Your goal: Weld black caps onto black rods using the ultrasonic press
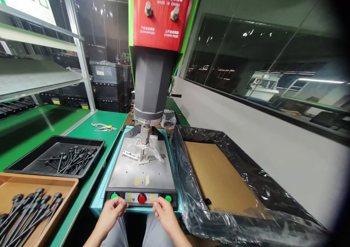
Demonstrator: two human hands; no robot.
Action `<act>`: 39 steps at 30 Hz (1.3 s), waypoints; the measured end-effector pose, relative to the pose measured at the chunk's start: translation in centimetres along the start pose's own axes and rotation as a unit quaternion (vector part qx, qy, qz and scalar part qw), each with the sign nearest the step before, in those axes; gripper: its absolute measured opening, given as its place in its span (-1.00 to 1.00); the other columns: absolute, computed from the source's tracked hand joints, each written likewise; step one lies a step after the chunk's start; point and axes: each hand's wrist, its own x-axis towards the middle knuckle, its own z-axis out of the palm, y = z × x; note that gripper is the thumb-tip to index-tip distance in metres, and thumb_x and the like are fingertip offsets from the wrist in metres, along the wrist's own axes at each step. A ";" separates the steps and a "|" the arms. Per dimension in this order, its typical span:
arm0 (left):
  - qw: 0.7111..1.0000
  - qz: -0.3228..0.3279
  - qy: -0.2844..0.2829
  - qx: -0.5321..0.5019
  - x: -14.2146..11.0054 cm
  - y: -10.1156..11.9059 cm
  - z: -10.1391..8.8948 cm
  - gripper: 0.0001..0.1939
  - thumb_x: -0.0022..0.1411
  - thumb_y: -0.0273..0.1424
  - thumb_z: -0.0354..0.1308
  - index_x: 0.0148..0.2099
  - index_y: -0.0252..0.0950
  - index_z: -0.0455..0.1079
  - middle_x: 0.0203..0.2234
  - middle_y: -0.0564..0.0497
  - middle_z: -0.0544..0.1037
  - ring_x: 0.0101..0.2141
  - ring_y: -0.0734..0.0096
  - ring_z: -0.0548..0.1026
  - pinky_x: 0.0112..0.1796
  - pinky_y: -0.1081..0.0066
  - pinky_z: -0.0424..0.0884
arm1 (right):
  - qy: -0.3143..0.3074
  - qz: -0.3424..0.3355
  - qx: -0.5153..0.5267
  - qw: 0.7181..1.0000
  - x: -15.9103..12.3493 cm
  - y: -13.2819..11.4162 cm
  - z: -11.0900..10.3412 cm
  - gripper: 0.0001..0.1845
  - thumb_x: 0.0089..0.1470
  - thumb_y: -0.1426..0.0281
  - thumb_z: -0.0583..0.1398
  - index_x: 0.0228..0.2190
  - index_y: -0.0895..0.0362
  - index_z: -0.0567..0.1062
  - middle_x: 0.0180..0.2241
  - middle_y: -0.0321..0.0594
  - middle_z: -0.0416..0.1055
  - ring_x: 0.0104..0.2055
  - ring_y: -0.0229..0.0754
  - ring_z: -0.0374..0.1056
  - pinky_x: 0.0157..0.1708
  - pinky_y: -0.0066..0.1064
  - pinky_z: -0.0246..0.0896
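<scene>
My left hand (113, 211) is curled into a loose fist just below the left green button (114, 195) on the front panel of a press machine. My right hand (164, 211), also curled, is at the lower edge of the same panel, close to the right green button (168, 198). Nothing shows in the fingers of either hand. Between them sits a red button (141, 198). Above the metal base plate (124, 179), the press's metal horn (146, 134) reaches down to a small fixture (142, 161), with clear plastic film (155, 153) around it.
To the left, a black tray (94, 145) and an orange tray (68, 184) hold several black bolt-like parts. Pliers (104, 127) lie on the green table (84, 124). On the right stands a box lined with black plastic (235, 223), with cardboard (224, 174) inside.
</scene>
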 end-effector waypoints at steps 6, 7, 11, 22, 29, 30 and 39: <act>0.998 0.015 -0.036 -0.050 2.0 4.9 1.7 -0.65 -0.03 -0.10 0.32 -0.41 -0.33 0.49 -0.48 -0.08 0.56 -0.49 0.36 0.46 -0.50 0.45 0.33 | -0.018 -0.054 -0.009 0.998 5.3 -3.8 2.1 -0.62 0.04 0.19 0.15 -0.18 0.18 0.51 -0.47 -0.22 0.46 -0.55 -0.26 0.29 -0.62 -0.49 0.11; 0.996 0.018 -0.043 -0.070 2.6 6.1 2.2 -0.67 -0.03 -0.14 0.33 -0.36 -0.32 0.50 -0.36 -0.10 0.58 -0.39 0.30 0.50 -0.44 0.43 0.38 | -0.019 -0.067 -0.015 0.997 6.4 -4.4 2.5 -0.60 0.04 0.22 0.14 -0.13 0.18 0.49 -0.44 -0.21 0.47 -0.53 -0.25 0.32 -0.61 -0.48 0.14; 0.974 0.017 -0.110 -0.199 5.4 10.4 4.1 -0.74 0.07 -0.30 0.30 -0.18 -0.28 0.47 -0.06 -0.14 0.51 -0.16 0.22 0.52 -0.27 0.39 0.46 | 0.003 -0.119 -0.029 0.992 10.4 -6.5 4.0 -0.52 0.06 0.28 0.10 0.01 0.15 0.42 -0.36 -0.21 0.48 -0.47 -0.21 0.37 -0.59 -0.46 0.25; 0.896 -0.038 -0.027 -0.441 10.1 13.6 6.2 -0.85 0.19 -0.57 0.12 -0.17 -0.40 0.44 -0.28 -0.14 0.57 -0.26 0.35 0.58 -0.29 0.48 0.53 | 0.121 -0.265 -0.174 0.941 14.8 -9.1 3.7 -0.46 0.07 0.46 0.00 0.10 0.11 0.37 -0.09 -0.08 0.37 -0.04 -0.06 0.33 0.06 -0.19 0.20; 0.892 0.009 -0.030 -0.451 9.9 14.0 6.3 -0.85 0.17 -0.59 0.13 -0.19 -0.44 0.46 -0.31 -0.17 0.58 -0.22 0.24 0.59 -0.26 0.44 0.56 | 0.223 -0.344 -0.258 0.875 16.0 -11.6 3.8 -0.48 0.15 0.42 0.01 0.16 0.13 0.27 0.08 0.03 0.18 0.17 0.00 0.12 0.17 -0.11 0.04; 0.890 0.014 -0.036 -0.455 10.1 14.2 6.2 -0.84 0.17 -0.59 0.13 -0.18 -0.44 0.46 -0.31 -0.17 0.58 -0.21 0.22 0.59 -0.26 0.44 0.56 | 0.221 -0.332 -0.259 0.879 16.5 -12.2 3.8 -0.49 0.14 0.41 0.04 0.14 0.14 0.30 0.10 0.04 0.18 0.19 0.03 0.10 0.18 -0.09 0.01; 0.886 0.038 -0.030 -0.462 11.7 16.5 5.8 -0.85 0.15 -0.61 0.13 -0.19 -0.47 0.43 -0.32 -0.22 0.58 -0.22 0.21 0.60 -0.28 0.45 0.57 | 0.143 -0.283 -0.206 0.926 19.5 -16.3 3.1 -0.75 0.01 0.39 0.14 -0.24 0.14 0.53 -0.20 -0.09 0.49 -0.09 -0.02 0.36 -0.03 -0.21 0.22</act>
